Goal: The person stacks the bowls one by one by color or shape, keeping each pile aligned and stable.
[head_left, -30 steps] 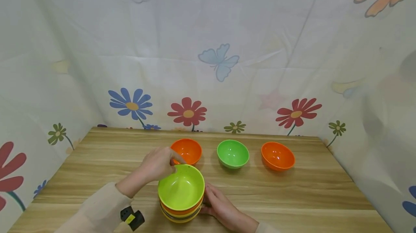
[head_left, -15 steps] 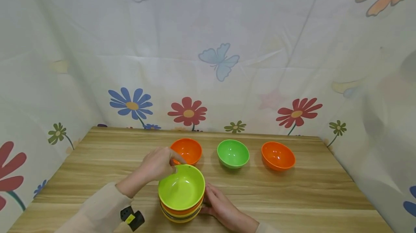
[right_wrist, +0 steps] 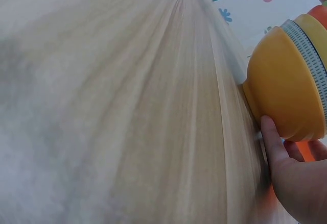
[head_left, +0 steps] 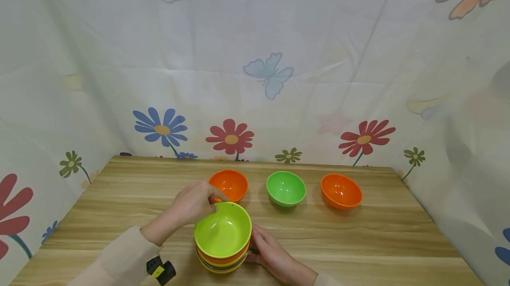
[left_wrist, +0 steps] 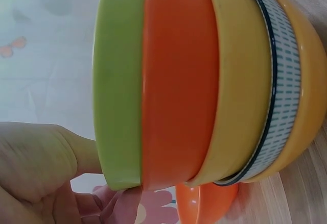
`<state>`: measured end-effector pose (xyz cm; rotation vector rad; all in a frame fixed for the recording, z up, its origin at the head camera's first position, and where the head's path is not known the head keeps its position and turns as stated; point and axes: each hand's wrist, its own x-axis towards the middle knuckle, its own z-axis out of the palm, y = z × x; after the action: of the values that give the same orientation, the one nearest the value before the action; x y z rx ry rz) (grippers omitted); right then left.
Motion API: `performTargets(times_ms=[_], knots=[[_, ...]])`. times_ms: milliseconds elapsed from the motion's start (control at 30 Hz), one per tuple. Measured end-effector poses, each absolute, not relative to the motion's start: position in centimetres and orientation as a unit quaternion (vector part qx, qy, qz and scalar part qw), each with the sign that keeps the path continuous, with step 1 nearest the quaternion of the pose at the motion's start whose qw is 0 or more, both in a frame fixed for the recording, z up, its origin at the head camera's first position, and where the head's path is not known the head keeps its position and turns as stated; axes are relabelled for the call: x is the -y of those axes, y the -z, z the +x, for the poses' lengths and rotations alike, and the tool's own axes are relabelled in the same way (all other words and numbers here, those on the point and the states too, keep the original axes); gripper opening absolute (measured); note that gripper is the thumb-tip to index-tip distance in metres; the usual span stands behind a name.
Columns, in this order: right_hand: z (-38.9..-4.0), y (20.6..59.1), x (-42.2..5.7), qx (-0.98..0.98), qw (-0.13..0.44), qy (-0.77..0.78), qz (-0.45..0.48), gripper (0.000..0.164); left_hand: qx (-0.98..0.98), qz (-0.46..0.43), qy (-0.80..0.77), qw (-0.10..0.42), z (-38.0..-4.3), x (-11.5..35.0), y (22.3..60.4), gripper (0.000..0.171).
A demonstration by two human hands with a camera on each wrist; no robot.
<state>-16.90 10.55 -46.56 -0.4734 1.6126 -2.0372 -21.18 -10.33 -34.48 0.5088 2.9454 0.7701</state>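
Note:
A stack of nested bowls stands near the table's front. Its top yellow-green bowl (head_left: 223, 233) is above an orange bowl (left_wrist: 176, 81), a yellow bowl (left_wrist: 242, 81), a dark-rimmed patterned bowl (left_wrist: 286, 76) and an orange-yellow bottom bowl (right_wrist: 286, 86). My left hand (head_left: 194, 202) pinches the top bowl's far left rim, thumb on one side and fingers on the other. From the right, my right hand (head_left: 276, 255) holds the lower stack. In the right wrist view its thumb touches the bottom bowl near the base; the other fingers are partly hidden behind it.
Behind the stack, an orange bowl (head_left: 231, 184), a green bowl (head_left: 285, 188) and another orange bowl (head_left: 340, 191) stand in a row on the wooden table (head_left: 358, 237). A flower-printed cloth (head_left: 303, 113) hangs beyond the table's back edge.

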Motion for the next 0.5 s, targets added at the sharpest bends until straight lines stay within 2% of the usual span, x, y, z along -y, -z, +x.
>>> performTargets(times_ms=[500], knots=[[-16.76, 46.53, -10.56, -0.595, 0.246, 0.748, -0.160, 0.063, -0.947, 0.166, -0.265, 0.068, -21.72, 10.72, 33.95, 0.023]])
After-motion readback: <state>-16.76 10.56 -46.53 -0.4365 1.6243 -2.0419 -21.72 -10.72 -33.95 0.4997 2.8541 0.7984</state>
